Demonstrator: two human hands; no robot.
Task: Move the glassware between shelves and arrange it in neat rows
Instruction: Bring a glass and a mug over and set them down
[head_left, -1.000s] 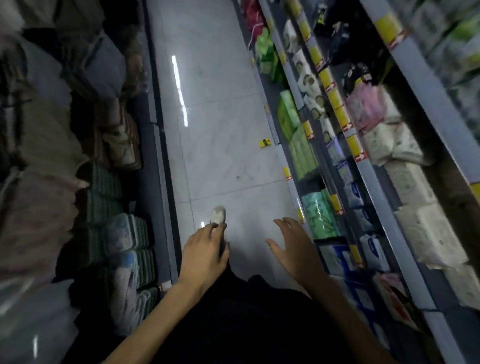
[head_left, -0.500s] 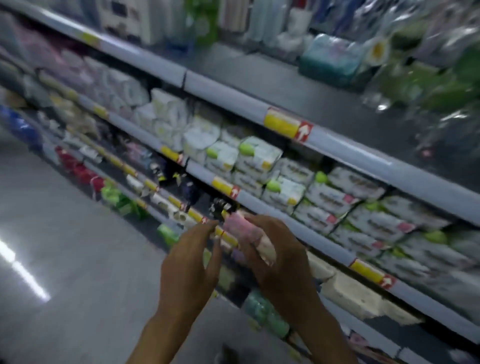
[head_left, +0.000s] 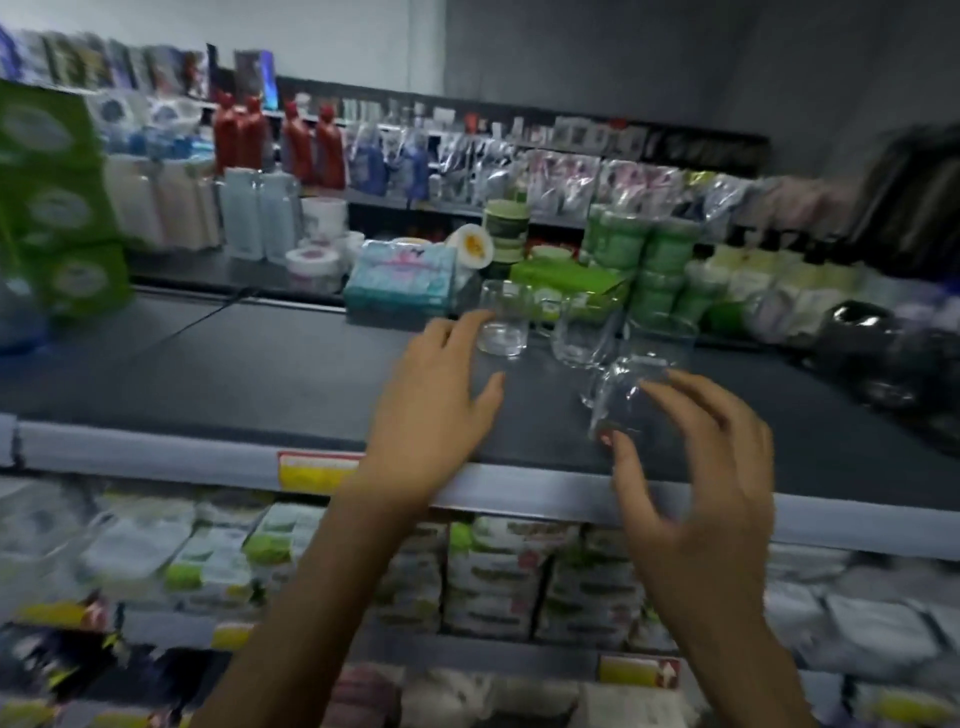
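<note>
— What takes up most of the view?

— The dark grey top shelf (head_left: 260, 364), its pale front rail running across with a red and yellow price label (head_left: 318, 472) partly hidden behind the left forearm. Below it, rows of white and green packets (head_left: 493, 571) are too blurred to read.

— And behind?

— Smeared by motion: tall red bottles (head_left: 291, 140), green-lidded jars (head_left: 639, 244), a pale teal boxed pack (head_left: 400, 280). The right edge melts into dark shapes I cannot identify.

— The glassware?

— Three clear drinking glasses stand upright on the shelf in a loose line: a left glass (head_left: 503, 319), a middle glass (head_left: 582, 332) and a right glass (head_left: 662, 338). A fourth clear tumbler (head_left: 621, 397) is tilted, nearer the front edge.

— The hands?

— The left hand (head_left: 436, 410) is spread wide, gripping nothing, its fingertips (head_left: 480, 319) just beside or touching the left glass; I cannot tell which. The right hand (head_left: 696, 478) curls half open around the tilted tumbler, thumb at its base, probably holding it, though blur hides the contact.
</note>
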